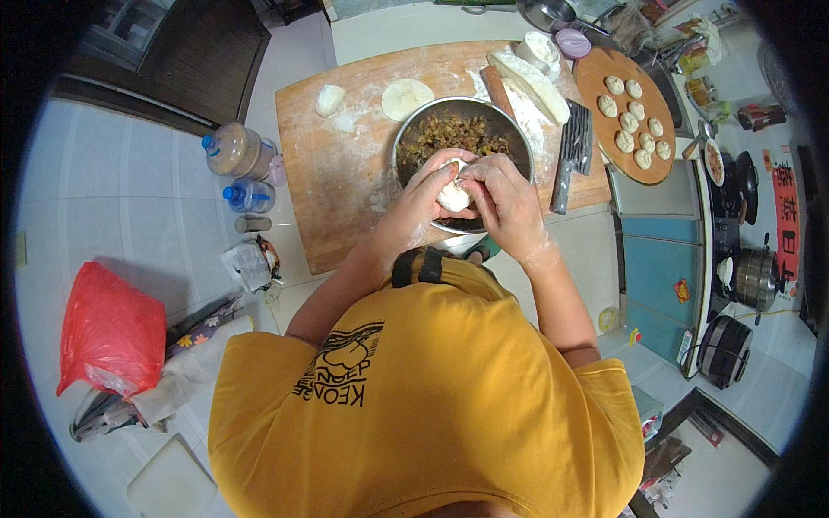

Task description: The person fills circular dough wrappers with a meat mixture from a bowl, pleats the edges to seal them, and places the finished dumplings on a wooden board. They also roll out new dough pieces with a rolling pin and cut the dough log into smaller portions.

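Observation:
A white dough bun (455, 194) is held over a steel bowl (528, 139) of chopped filling (447, 135). My left hand (421, 194) cups the bun from the side, and the fingers of my right hand (505, 197) pinch the dough at its top. Flour dusts both hands. Behind the bowl, a flat round wrapper (406, 99) and a small dough piece (330, 100) lie on the floured wooden board (337, 175). A wooden rolling pin (497, 90) rests beside a long dough roll (531, 84). Several pleated buns (628, 121) sit on a round board (660, 165) at the right.
A cleaver (573, 152) lies at the wooden board's right side. Near its back right corner stands a flour container (539, 48). Large plastic bottles (239, 152) stand left of the board. A stove with a steel pot (756, 278) is at far right.

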### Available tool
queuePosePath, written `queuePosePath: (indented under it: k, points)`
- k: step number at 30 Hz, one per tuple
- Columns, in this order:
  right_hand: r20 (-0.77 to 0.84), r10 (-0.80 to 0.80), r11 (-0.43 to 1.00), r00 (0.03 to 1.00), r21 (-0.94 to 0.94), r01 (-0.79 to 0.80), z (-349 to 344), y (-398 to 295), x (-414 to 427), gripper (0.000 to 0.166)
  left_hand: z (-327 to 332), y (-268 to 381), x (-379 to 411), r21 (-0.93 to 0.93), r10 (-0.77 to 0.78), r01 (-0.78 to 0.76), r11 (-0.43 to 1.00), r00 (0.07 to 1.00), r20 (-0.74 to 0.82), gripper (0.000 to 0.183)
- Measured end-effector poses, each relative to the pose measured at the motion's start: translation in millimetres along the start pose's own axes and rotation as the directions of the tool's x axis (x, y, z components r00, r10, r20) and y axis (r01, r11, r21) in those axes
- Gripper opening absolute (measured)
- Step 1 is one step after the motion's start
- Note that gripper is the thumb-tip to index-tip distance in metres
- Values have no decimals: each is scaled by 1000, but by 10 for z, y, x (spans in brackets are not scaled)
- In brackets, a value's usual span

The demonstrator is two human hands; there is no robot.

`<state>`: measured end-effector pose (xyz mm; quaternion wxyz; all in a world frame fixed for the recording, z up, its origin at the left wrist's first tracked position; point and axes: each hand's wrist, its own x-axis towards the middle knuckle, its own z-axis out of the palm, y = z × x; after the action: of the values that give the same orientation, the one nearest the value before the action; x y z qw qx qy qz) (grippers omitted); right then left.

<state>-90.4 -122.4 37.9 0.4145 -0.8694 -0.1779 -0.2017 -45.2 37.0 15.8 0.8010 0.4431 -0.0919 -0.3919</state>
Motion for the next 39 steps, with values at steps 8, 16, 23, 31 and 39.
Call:
queuePosePath:
  k: [8, 16, 23, 31, 39]
  points:
    - [29, 38, 998, 999, 41, -39, -74, -2, 37, 16, 18, 74, 10, 106, 31, -32, 994, 999, 7, 42]
    - [28, 38, 997, 999, 59, -40, -31, -94, 23, 12, 90, -11, 53, 127, 36, -3, 992, 964, -264, 57]
    - [145, -139, 988, 980, -40, 146, -317, -175, 122, 18, 134, 100, 49, 204, 7, 26, 979, 988, -155, 57]
    - [140, -61, 998, 988, 19, 59, -629, -278, 231, 21, 300, 234, 36, 267, 26, -22, 963, 1000, -14, 62]
    - [177, -240, 965, 955, -68, 255, -637, -283, 153, 20, 346, 255, 0, 335, -86, 83, 939, 996, -7, 69]
